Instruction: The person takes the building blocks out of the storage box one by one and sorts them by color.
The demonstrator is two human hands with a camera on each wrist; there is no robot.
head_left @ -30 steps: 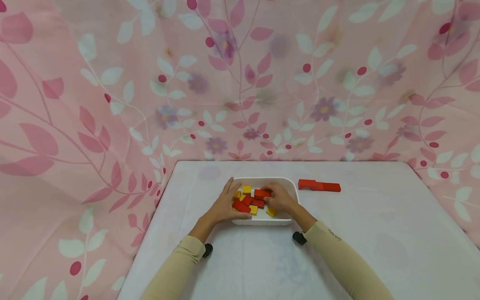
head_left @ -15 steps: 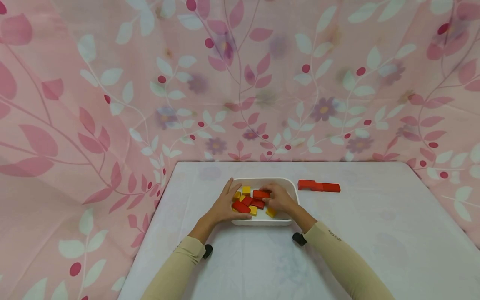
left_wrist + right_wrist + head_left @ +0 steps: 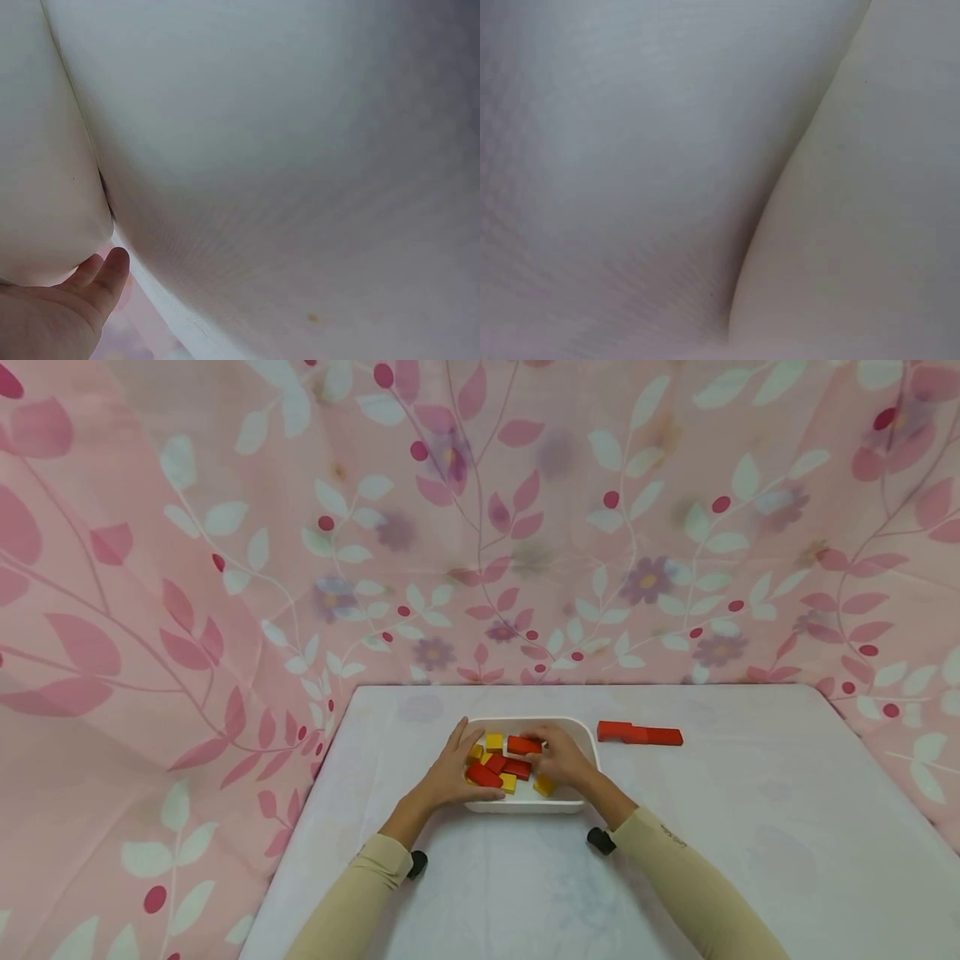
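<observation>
Blocks (image 3: 483, 775), oblong red and squarish yellow, lie jumbled in a white rectangular tray (image 3: 527, 807) with rounded corners. The right hand (image 3: 561, 762) pinches the farthest red block (image 3: 522, 745) by its right end, which the grip hides; the contact is too small to make out. The left hand (image 3: 446, 777), spread, spans the tray's left end, beside the blocks.

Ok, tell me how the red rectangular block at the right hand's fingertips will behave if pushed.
The red rectangular block looks rigid, with crisp straight edges, so it probably won't bend. Its flat faces suggest sliding rather than rolling. Pushed toward the person, it would likely bump the second red rectangular block close by in the white rectangular tray.
</observation>
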